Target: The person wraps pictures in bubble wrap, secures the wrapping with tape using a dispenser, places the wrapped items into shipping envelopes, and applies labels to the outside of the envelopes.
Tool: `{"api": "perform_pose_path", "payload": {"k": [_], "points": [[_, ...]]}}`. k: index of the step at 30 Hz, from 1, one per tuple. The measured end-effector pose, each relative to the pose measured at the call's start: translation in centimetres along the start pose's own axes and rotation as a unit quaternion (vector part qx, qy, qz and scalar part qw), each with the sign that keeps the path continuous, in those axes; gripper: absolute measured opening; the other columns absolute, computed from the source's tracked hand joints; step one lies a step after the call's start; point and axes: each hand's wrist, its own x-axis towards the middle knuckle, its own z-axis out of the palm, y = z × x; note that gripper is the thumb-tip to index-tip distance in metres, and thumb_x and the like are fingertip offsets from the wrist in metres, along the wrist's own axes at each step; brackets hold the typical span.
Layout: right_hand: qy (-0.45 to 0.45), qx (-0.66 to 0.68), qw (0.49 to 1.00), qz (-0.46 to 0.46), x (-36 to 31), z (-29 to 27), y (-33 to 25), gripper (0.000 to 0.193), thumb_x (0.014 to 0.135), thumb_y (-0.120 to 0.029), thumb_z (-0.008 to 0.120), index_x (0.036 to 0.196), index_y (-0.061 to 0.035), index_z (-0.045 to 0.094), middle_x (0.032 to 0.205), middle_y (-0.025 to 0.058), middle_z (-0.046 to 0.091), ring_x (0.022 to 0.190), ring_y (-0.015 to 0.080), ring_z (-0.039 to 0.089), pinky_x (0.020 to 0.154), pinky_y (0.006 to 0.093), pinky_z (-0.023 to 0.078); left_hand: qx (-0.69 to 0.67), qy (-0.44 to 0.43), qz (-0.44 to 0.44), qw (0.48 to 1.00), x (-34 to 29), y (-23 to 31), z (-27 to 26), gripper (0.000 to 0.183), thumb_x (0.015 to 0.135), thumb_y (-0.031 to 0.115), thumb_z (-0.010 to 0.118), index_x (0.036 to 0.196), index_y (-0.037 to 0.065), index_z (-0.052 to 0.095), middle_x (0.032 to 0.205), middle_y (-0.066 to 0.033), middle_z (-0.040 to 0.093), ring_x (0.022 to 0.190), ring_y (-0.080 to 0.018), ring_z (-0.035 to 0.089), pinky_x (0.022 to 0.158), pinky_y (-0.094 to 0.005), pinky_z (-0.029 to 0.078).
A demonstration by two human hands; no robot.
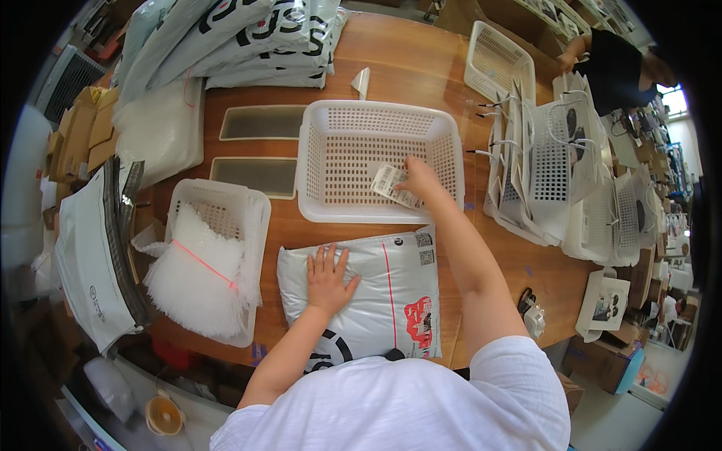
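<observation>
My left hand [329, 286] lies flat with fingers spread on a plump silver-grey mailing bag [372, 274], which rests on the table at the near edge, against my body. The bag bears a red line, a red print and black marks. My right arm reaches forward over the bag's right side. Inside a white perforated plastic basket [376, 106], my right hand [420, 180] pinches a white printed label [391, 185] at its right end. The fingertips are partly hidden behind the hand.
Left stands a white basket [259, 218] of bundled white plastic bags [199, 274]. Two shallow trays [259, 122] lie beyond it. Filled mailers [256, 45] are stacked far left. White paper bags [519, 158] stand on the right. Another person [613, 71] is at the far right.
</observation>
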Motion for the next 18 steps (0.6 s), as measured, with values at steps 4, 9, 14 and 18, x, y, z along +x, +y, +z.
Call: {"api": "perform_pose_path", "payload": {"k": [4, 9, 14, 18], "points": [[-0.121, 0.038, 0.988, 0.083, 0.0, 0.7, 0.9, 0.029, 0.062, -0.016, 0.078, 0.082, 0.0003, 0.064, 0.083, 0.0152, 0.063, 0.080, 0.0291, 0.061, 0.071, 0.0362, 0.047, 0.009, -0.005, 0.002, 1.000, 0.1, 0.2, -0.2, 0.055, 0.078, 0.040, 0.057, 0.123, 0.010, 0.047, 0.130, -0.0154, 0.040, 0.124, -0.0357, 0.030, 0.102, -0.0552, 0.020], [0.163, 0.047, 0.970, -0.176, -3.7, -1.7, -2.1, 0.020, 0.076, -0.008, 0.063, 0.095, -0.0013, 0.061, 0.085, 0.0130, 0.064, 0.081, 0.0255, 0.062, 0.070, 0.0334, 0.048, -0.099, 0.088, -0.049, 0.990, 0.5, 0.3, -3.2, 0.041, 0.081, 0.029, 0.058, 0.116, 0.008, 0.052, 0.117, -0.0126, 0.049, 0.113, -0.0305, 0.042, 0.096, -0.0453, 0.031], [-0.053, 0.426, 0.897, -0.104, -18.3, -6.6, -6.7, 0.020, 0.086, -0.007, 0.055, 0.105, -0.0011, 0.056, 0.086, 0.0047, 0.061, 0.079, 0.0098, 0.056, 0.068, 0.0250, 0.046, -0.388, 0.075, -0.156, 0.905, -2.7, 3.8, -10.1, 0.020, 0.084, 0.020, 0.060, 0.092, 0.002, 0.062, 0.083, -0.0057, 0.060, 0.075, -0.0149, 0.056, 0.063, -0.0253, 0.045], [-0.163, 0.367, 0.906, -0.132, -26.1, -6.8, -6.9, 0.021, 0.087, -0.008, 0.054, 0.107, 0.0005, 0.055, 0.087, 0.0033, 0.060, 0.076, 0.0065, 0.052, 0.067, 0.0243, 0.046, -0.543, -0.020, -0.153, 0.826, -5.8, 8.2, -13.4, 0.012, 0.084, 0.015, 0.061, 0.088, 0.004, 0.063, 0.081, 0.0030, 0.057, 0.073, -0.0043, 0.050, 0.065, -0.0192, 0.040]]}}
